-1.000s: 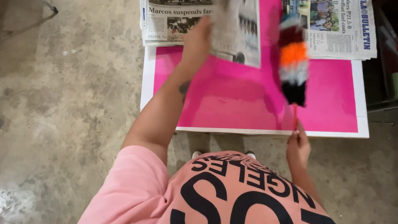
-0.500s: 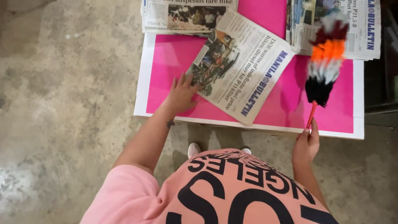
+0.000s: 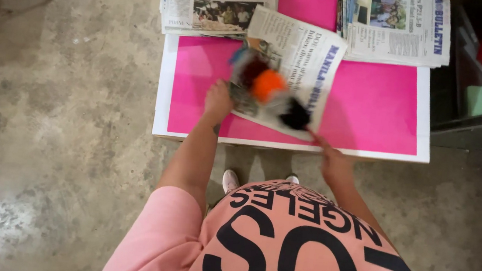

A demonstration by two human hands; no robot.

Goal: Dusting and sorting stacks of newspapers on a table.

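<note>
On the pink board over the concrete floor, my left hand presses flat on the light, floppy newspaper while my right hand grips the feather duster by its stiff handle, soft feathers sweeping the page beyond my fingertips.

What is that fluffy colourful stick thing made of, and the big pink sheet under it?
The feather duster looks like soft feathers or synthetic fluff in orange, dark red and black on a thin stick; it is blurred, so which one is unclear. The pink sheet looks like smooth, matte paper or card with a white border, lying flat. The newspaper on it is thin, printed paper.
</note>
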